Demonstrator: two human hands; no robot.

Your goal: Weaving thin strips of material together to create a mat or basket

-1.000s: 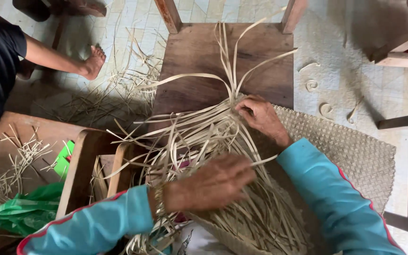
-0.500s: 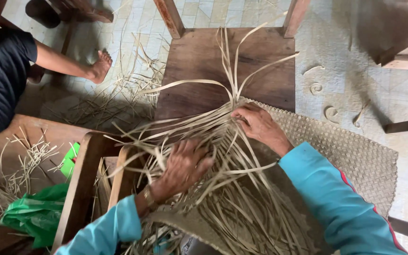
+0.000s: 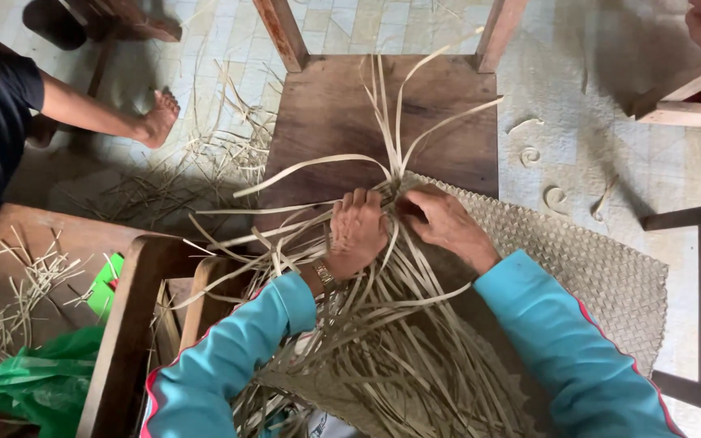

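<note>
Head view: both hands [image 3: 399,223] on loose straw strips [image 3: 383,324], ends fanned away from the person

Home weaving workshop: tiled floor [image 3: 610,105], straw scraps [image 3: 204,154].

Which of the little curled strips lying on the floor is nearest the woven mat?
The lowest curl, just off the woven mat; the other two lie farther up.

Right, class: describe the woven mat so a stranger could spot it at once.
Start at the wooden stool top centre. Draped over its near edge lies the woven mat, a tan checkered sheet. Unlike the loose strips beside it, its surface is tightly interlaced.
</note>
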